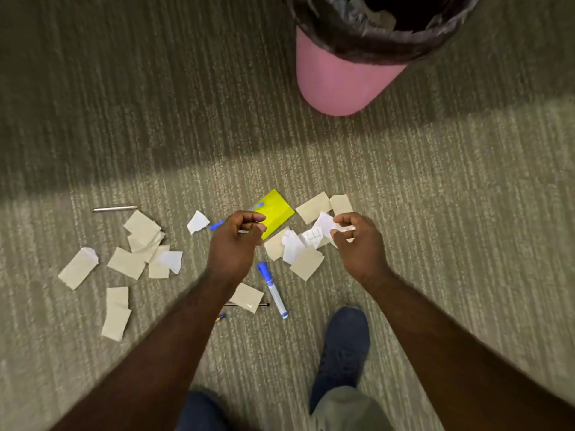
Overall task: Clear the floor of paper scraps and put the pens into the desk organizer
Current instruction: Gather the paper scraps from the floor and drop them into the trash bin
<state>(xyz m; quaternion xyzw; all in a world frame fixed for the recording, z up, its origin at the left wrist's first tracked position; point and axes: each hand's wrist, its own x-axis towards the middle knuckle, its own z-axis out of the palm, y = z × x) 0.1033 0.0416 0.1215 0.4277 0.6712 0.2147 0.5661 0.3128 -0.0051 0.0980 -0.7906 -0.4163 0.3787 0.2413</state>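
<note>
Both hands low over carpet [435, 213]. Right hand [357, 244] pinched on a white paper scrap [325, 223]. Left hand [236, 241] curled, fingers together; looks closed on a thin blue pen [217, 225], grip partly hidden. Scraps [127, 262] scattered left & centre, yellow note [277, 211] far of hands. Blue marker [273, 289] near, betw. arms. Pencil [114, 208] far left. Pink bin [339, 85] w/ black liner far right.

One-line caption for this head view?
Right hand pinching a white paper scrap above littered carpet; pink bin ahead.
</note>
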